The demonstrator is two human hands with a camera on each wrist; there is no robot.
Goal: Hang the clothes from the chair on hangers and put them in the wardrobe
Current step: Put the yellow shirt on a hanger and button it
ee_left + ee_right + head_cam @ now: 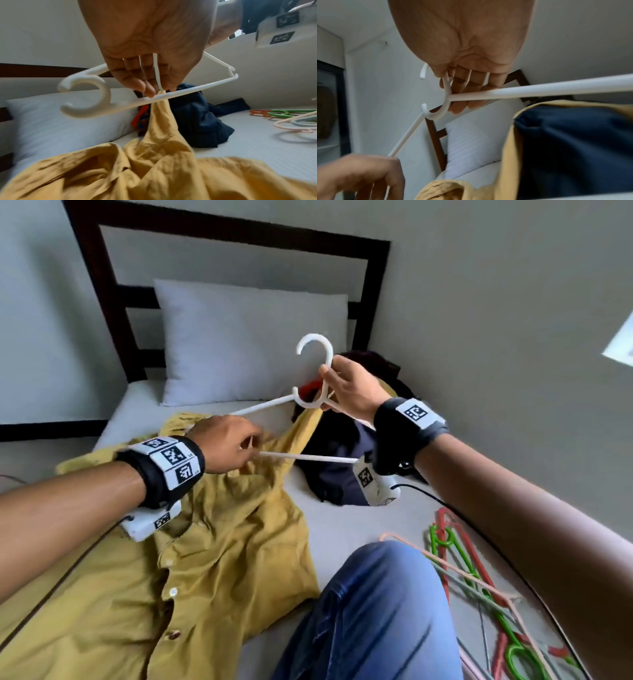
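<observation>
The right hand (349, 392), raised, curls its fingers (462, 86) round the neck of the white plastic hanger (313, 371); the left hand (229, 445) pinches its lower bar and the mustard-yellow cotton shirt (205, 559) spread over the bed (349, 529).

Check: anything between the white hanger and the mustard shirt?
Nothing visible. The left hand already pinches the mustard shirt against the white hanger, whose neck the right hand holds. The wardrobe isn't in view.

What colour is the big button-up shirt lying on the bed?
Mustard yellow. The button-up cotton shirt shows best in the head view.
</observation>
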